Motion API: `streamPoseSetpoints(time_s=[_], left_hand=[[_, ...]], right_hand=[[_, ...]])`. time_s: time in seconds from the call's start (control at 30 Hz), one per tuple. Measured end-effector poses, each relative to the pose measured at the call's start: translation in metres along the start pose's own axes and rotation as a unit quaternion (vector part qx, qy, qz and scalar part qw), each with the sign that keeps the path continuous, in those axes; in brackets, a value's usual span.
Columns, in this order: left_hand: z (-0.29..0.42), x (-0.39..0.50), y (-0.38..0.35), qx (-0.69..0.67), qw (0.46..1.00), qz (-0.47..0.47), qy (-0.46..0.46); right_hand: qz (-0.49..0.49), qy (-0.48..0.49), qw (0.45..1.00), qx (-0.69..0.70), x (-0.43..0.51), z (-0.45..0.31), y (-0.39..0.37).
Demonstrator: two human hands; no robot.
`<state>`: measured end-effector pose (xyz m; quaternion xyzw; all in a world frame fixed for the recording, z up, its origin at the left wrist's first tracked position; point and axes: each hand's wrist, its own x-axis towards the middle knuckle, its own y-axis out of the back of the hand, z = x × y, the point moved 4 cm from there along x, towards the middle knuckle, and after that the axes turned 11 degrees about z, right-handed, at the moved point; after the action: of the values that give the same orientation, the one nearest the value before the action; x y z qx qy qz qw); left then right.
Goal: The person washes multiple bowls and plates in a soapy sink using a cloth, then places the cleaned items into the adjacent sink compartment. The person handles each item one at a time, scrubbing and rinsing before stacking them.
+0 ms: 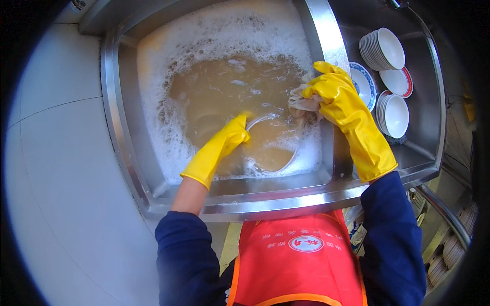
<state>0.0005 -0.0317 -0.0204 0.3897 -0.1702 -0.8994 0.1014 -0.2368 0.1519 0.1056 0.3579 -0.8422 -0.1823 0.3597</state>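
My left hand (pixel 226 139), in a yellow rubber glove, grips the pale rim of a round dish (pixel 258 121). The dish lies partly under cloudy water, so I cannot tell whether it is a plate or a bowl. Foamy suds (pixel 229 28) ring the murky water (pixel 222 86) in the steel sink basin (pixel 128 95). My right hand (pixel 340 101), gloved the same way, is shut on a wet, crumpled whitish cloth (pixel 302 100). It holds the cloth at the basin's right side, just above the suds and to the right of the dish.
Right of the steel divider (pixel 325 28), a second basin holds a tall stack of white bowls (pixel 390 48), a shorter bowl stack (pixel 394 116), a blue-rimmed plate (pixel 361 86) and a red-rimmed dish (pixel 398 82). A dark scouring pad (pixel 399 140) lies beside the shorter stack. White tiles (pixel 61 153) extend leftward.
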Motion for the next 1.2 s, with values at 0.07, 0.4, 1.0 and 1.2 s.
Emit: streamPoseSetpoints(time_s=[0.07, 0.4, 1.0, 1.2], left_hand=[[-0.012, 0.002, -0.001, -0.076, 0.996, -0.032, 0.019], [-0.022, -0.014, -0.003, -0.008, 0.999, -0.028, 0.035], [0.044, 0.014, -0.136, 0.211, 0.976, -0.013, -0.050], [0.059, 0.069, -0.105, 0.300, 0.949, -0.024, -0.097]], right_hand=[[-0.035, 0.019, 0.997, -0.059, 0.004, -0.004, 0.002], [-0.007, 0.000, 1.000, -0.006, 0.007, -0.007, 0.002], [-0.021, -0.053, 0.998, 0.014, 0.002, 0.002, 0.000], [-0.040, 0.002, 0.999, -0.022, 0.004, 0.002, 0.000]])
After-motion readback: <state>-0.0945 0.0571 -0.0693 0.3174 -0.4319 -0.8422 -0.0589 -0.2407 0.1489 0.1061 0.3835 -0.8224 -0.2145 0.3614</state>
